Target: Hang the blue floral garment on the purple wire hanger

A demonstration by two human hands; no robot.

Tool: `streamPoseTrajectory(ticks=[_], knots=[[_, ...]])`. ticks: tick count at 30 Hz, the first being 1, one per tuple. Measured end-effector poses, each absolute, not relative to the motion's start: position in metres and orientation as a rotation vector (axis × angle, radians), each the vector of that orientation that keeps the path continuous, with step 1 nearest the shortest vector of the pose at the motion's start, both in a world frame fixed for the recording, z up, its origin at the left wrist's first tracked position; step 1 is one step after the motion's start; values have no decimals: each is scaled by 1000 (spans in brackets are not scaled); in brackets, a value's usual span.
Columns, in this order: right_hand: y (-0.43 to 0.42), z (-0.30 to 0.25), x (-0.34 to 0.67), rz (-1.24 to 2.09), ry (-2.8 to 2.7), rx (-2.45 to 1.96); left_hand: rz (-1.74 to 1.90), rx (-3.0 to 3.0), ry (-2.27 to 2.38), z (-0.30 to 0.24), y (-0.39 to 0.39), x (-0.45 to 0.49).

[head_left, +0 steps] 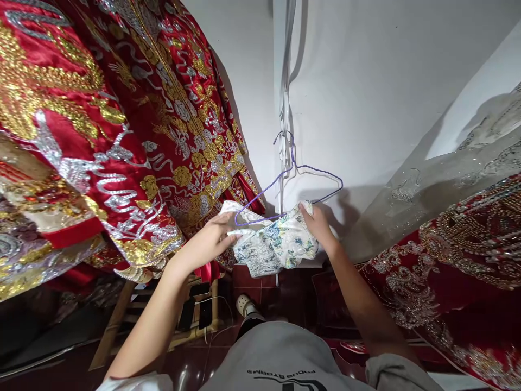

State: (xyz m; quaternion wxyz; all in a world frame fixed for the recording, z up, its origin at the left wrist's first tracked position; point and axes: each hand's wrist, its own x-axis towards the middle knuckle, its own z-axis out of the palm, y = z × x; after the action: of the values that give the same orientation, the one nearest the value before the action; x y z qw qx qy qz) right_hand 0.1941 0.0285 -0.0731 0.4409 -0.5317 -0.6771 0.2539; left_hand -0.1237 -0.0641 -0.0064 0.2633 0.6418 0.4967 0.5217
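Observation:
A white floral garment (pixel 271 244) with blue and green print and a gathered, ruffled part is stretched between my two hands. My left hand (pixel 215 239) pinches its left edge, thumb in front. On the other side, my right hand (pixel 319 225) grips the upper right edge with the thumb on the cloth. A purple wire hanger (pixel 321 171) hangs by its hook from a white cord or strap (pixel 285 117) on the wall. Its lower left corner lies over the garment near my left fingers, and its right end sticks out free above my right hand.
Red embroidered robes (pixel 191 114) with gold and silver beading hang close on the left. Another red beaded garment (pixel 451 260) and sheer pale fabric (pixel 411 190) are on the right. Below left stands a bamboo rack (pixel 112 326); my foot in a clog (pixel 244 304) rests on the tiled floor.

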Motion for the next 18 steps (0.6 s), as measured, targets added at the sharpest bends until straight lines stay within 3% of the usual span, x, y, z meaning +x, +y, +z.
streamPoseTrajectory(ticks=[3,7,13,18], knots=[[25,-72,186,617,-1663,-1323,1176,2051,1303,26,-68,-113],[14,-76,168,704,-1644,-1269,1163,2169,1224,51,-48,-93],[-20,-66,168,768,-1663,-1194,1230,2239,1264,22,12,-87],[-41,-51,218,630,-1619,-1155,1266,2405,1272,10,33,-95]])
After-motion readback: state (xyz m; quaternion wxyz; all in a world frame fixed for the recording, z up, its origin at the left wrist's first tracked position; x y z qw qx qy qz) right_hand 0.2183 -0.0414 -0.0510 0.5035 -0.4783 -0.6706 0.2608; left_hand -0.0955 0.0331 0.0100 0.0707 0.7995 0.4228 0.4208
